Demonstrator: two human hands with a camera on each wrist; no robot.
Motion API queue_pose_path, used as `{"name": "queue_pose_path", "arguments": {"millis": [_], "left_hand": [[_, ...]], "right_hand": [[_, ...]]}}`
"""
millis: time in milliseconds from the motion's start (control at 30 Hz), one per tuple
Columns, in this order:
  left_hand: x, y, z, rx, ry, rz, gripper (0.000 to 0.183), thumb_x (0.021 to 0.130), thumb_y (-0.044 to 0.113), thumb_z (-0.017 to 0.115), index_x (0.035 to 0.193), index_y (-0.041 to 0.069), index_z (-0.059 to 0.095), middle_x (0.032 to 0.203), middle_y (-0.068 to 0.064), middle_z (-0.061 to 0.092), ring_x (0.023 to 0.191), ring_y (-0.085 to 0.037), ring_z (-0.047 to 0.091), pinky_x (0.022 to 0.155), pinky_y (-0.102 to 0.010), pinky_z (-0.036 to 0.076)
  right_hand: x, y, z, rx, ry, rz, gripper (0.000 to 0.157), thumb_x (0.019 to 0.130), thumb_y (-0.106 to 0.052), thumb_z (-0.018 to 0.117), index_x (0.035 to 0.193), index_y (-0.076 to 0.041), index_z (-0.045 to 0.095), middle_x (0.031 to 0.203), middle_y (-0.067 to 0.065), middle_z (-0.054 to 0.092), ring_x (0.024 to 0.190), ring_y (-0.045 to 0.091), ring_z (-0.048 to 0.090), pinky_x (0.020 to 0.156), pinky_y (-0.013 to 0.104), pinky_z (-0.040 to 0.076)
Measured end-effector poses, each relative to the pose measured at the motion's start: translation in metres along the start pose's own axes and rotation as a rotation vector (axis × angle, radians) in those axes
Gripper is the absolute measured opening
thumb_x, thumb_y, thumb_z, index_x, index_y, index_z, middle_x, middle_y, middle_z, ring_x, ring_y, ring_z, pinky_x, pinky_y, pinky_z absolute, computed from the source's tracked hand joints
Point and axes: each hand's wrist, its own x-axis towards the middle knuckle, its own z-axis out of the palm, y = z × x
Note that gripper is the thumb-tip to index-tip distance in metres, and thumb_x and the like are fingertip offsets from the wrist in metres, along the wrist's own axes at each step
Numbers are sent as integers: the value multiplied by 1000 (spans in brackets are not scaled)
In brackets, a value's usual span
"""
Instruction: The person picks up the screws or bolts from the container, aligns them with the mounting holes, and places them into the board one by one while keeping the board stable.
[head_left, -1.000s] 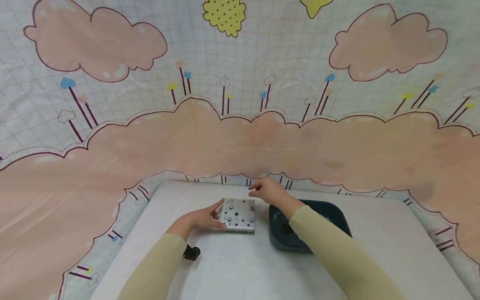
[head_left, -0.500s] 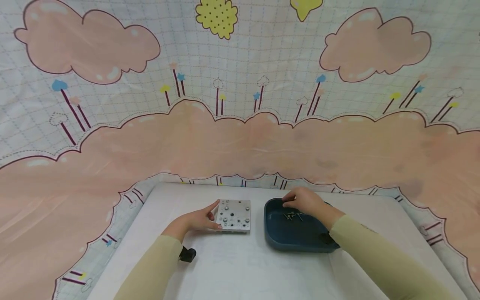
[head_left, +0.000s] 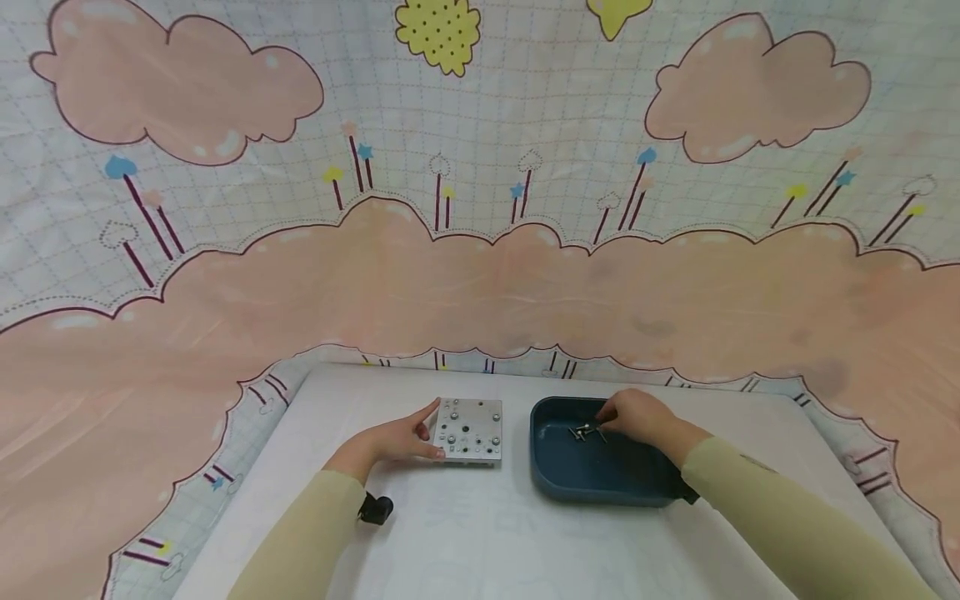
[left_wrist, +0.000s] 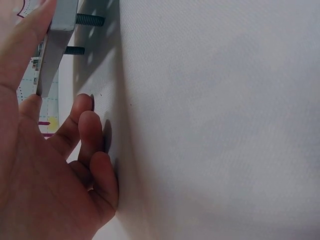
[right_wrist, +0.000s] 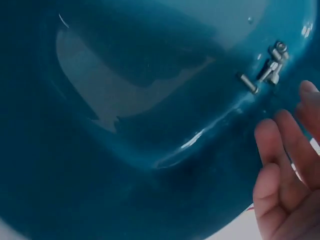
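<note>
We see the left hand [head_left: 386, 440] gripping the metal plate [head_left: 468, 432] along its left side, thumb at the near corner and a finger at the far one; its other fingers curl loosely near the bench [head_left: 465, 533]. The plate sits left of the blue tray [head_left: 600, 492], apart from it, with threaded ends [left_wrist: 90, 20] jutting from its underside. The right hand [head_left: 643, 417] is over the tray, fingers bent close to a few loose screws [right_wrist: 248, 84]. We cannot tell whether they pinch one, since the right wrist view cuts part of the hand off. We judge the step in hand to be picking out a screw; the next move calls for a narrow, precise pinch, with the left hand steadying the plate.
</note>
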Motion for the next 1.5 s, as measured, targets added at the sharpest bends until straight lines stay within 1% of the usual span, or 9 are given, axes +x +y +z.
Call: {"name": "queue_pose_path", "arguments": {"millis": [100, 233, 467, 700, 933, 1067, 1233, 1333, 1500], "left_hand": [[1, 0, 0, -8, -4, -4, 110, 77, 44, 83, 160, 31, 13, 109, -4, 49, 104, -24, 46, 93, -46, 34], [0, 0, 0, -2, -6, -10, 110, 77, 45, 83, 160, 31, 13, 108, -4, 49, 105, -24, 45, 93, -46, 34], [0, 1, -1, 5, -5, -15, 109, 77, 46, 83, 160, 31, 14, 109, -5, 49, 106, -25, 45, 95, -48, 35], [2, 0, 0, 3, -7, -11, 109, 77, 45, 83, 160, 31, 14, 108, -5, 49, 105, -24, 45, 93, -46, 34], [1, 2, 0, -3, -7, -12, 109, 78, 44, 83, 160, 30, 14, 108, -5, 49, 105, -24, 45, 94, -47, 34], [-1, 2, -2, -7, -9, -13, 109, 78, 44, 83, 160, 30, 14, 108, -5, 49, 106, -25, 45, 96, -47, 33], [-2, 3, -3, -16, -14, -13, 109, 78, 43, 83, 160, 29, 14, 108, -6, 48, 106, -26, 45, 96, -48, 33], [-3, 3, -3, -20, -13, -13, 109, 77, 43, 84, 160, 29, 14, 107, -6, 48, 105, -25, 45, 95, -47, 33], [-3, 4, -2, -23, -14, -8, 109, 78, 42, 84, 160, 29, 13, 107, -5, 48, 104, -24, 44, 92, -45, 33]], "right_hand": [[2, 0, 1, -12, -23, 13, 14, 87, -16, 76, 98, -8, 78, 93, 1, 72, 83, 17, 65, 78, 39, 53], [5, 0, 3, -29, -48, -4, 9, 85, -12, 77, 93, -7, 78, 87, 0, 71, 75, 13, 62, 77, 40, 53], [13, 3, 10, -77, -73, -27, 10, 84, -12, 79, 91, -5, 77, 85, 1, 70, 73, 14, 61, 76, 41, 53], [17, 7, 16, -78, -124, 22, 12, 83, -11, 79, 93, -4, 76, 87, 3, 70, 75, 15, 62, 74, 41, 54], [15, 1, 14, -72, -151, 26, 11, 84, -10, 78, 93, -4, 75, 88, 3, 69, 75, 16, 62, 74, 40, 54], [16, -2, 14, -66, -156, 27, 9, 85, -9, 77, 92, -5, 75, 86, 2, 68, 73, 16, 61, 72, 39, 54], [19, -2, 17, -126, -142, 2, 4, 83, -10, 78, 84, -9, 75, 78, -2, 66, 68, 13, 57, 69, 37, 53], [20, -2, 17, -144, -143, -12, 6, 83, -11, 79, 80, -10, 74, 75, -3, 64, 66, 13, 56, 67, 36, 52], [19, -4, 16, -143, -132, 7, 7, 82, -11, 80, 79, -11, 73, 74, -3, 64, 65, 13, 56, 66, 37, 52]]}}
